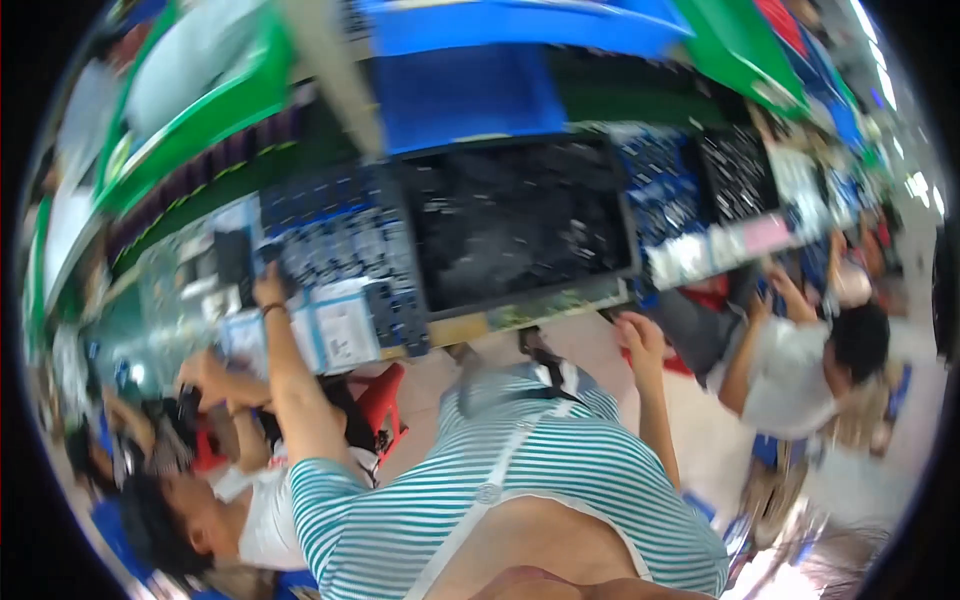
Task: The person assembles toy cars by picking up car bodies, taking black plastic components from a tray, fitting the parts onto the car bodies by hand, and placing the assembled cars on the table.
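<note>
My left hand (pixel 271 288) reaches out over the bench at the left, its fingers closed around a small dark part (pixel 270 255). Beside it are a black block-like item (pixel 234 256) and a blue tray (pixel 345 240) with rows of small dark parts. White sheets with blue edges (pixel 340 325) lie just below that tray. Off the bench's front edge, my right hand (pixel 641 338) hangs in the air with loosely bent fingers and nothing visible in it. A large black tray (pixel 520 298) with dark pieces in it sits between the two hands. Motion blurs small details.
Blue bins (pixel 465 100) and green bins (pixel 200 130) stand along the back. More parts trays (pixel 660 180) lie to the right. One person (pixel 220 510) sits close at my left, near a red stool (pixel 385 400); another person (pixel 810 370) works at the right.
</note>
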The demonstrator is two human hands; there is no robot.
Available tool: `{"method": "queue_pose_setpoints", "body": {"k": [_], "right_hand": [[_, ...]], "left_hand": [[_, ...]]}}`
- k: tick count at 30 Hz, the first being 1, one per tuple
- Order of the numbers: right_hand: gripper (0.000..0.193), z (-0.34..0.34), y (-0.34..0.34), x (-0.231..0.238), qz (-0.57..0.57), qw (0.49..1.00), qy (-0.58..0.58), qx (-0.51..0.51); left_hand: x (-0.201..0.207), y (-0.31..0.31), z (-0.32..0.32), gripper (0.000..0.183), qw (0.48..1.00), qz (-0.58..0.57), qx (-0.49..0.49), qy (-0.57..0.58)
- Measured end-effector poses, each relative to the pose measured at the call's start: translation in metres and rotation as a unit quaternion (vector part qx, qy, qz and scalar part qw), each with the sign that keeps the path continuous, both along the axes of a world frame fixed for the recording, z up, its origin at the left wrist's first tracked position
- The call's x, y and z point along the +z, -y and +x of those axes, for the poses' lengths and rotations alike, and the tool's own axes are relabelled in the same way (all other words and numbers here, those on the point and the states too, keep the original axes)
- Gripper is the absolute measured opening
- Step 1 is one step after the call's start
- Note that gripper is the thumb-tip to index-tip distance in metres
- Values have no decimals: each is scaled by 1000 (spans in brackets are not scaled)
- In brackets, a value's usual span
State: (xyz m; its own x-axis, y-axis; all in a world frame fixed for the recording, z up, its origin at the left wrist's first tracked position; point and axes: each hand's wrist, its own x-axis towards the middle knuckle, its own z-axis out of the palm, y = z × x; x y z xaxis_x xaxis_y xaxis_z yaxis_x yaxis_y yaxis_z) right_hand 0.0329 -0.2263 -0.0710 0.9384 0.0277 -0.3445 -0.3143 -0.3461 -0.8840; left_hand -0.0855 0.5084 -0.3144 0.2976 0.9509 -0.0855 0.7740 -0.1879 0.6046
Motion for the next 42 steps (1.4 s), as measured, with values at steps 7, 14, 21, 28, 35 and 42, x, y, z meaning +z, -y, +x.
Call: {"method": "queue_pose_setpoints", "body": {"k": [7, 14, 21, 28, 35, 42], "right_hand": [[32, 23, 70, -74, 49, 989, -54, -125], [54, 85, 143, -197, -137, 943, 9, -303], [32, 102, 170, -234, 182, 935, -93, -291], [30, 84, 190, -181, 125, 956, 54, -259], [32, 81, 112, -37, 124, 982, 83, -119], [37, 56, -24, -32, 196, 975, -40, 100]], "left_hand": [[8, -35, -3, 89, 961, -14, 9, -276], [70, 16, 4, 76, 979, 135, 12, -150], [141, 221, 82, 28, 940, -57, -120, 314], [210, 459, 134, 31, 872, -249, -183, 380], [188, 581, 146, 63, 536, -748, -181, 346], [203, 548, 133, 63, 506, -711, -75, 483]]}}
